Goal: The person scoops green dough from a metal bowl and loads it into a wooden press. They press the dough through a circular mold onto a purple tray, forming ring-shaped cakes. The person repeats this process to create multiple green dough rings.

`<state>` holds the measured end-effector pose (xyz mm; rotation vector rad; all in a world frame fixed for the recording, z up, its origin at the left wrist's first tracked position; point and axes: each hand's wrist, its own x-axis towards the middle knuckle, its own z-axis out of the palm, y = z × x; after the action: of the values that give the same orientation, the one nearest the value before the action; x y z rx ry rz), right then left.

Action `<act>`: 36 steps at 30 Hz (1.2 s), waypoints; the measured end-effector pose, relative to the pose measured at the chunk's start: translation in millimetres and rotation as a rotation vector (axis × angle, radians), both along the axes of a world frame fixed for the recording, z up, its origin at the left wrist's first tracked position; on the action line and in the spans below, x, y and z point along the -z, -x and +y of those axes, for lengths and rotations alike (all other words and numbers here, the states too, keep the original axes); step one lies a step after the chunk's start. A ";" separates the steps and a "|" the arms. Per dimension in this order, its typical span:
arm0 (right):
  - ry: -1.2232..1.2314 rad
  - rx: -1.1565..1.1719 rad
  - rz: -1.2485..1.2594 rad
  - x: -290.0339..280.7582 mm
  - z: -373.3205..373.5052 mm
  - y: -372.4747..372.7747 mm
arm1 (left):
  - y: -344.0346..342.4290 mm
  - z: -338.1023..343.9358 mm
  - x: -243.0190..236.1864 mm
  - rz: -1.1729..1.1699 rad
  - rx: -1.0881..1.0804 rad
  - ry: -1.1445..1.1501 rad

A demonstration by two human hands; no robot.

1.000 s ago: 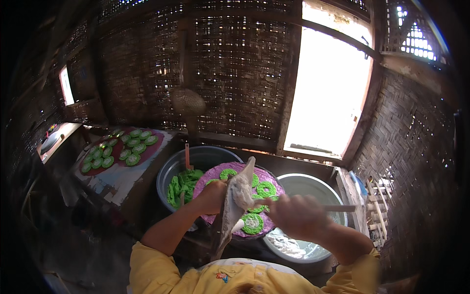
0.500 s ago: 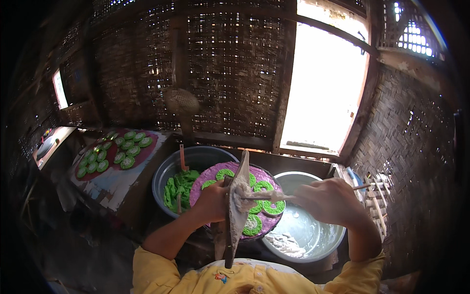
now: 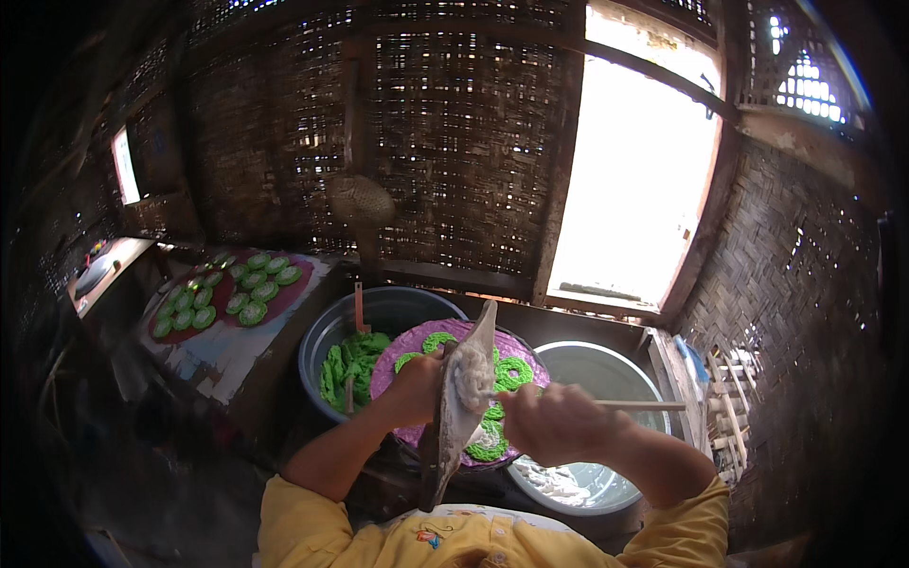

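Observation:
In my left hand (image 3: 415, 392) I grip a wooden board-like tool (image 3: 484, 339), held up on its edge in front of me. A lump of whitish dough (image 3: 471, 377) clings to its right face. My right hand (image 3: 561, 424) is closed around a thin stick (image 3: 649, 405); the hand is beside the dough, and its fingers hide the stick's near end. Behind and below the tool lies a round tray with a pink-purple covering (image 3: 402, 348). Bright green dough rings (image 3: 514, 373) rest on it, some with white centres.
At left of the tray stands a dark basin (image 3: 311, 331) holding green dough (image 3: 352, 367) and an orange-handled utensil (image 3: 359, 308). A pale basin (image 3: 650, 445) at right holds whitish dough (image 3: 557, 486). Several green-and-white rounds (image 3: 252, 312) lie on a table at far left. A woven wall (image 3: 454, 151) rises behind.
My right hand has moved left and closer to the board, bringing the stick with it. Dough that stretched along the stick is now bunched on the board. My left hand keeps its grip.

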<state>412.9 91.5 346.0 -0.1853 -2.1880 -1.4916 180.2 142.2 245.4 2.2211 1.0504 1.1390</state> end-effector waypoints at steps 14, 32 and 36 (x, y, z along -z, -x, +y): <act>1.178 -0.073 1.105 70.6 -12.8 -54.7 | -55.0 17.9 -16.5 -0.515 -0.020 0.203; 0.907 0.038 1.121 79.7 -2.9 -89.0 | -87.4 59.0 47.5 -0.438 0.028 0.090; 0.873 0.120 0.980 85.0 -1.3 -96.1 | -85.3 63.0 49.3 -0.633 0.254 0.423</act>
<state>508.9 90.2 261.0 -1.0755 -1.7920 -0.2158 265.4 205.2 196.0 1.4639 0.6397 1.2414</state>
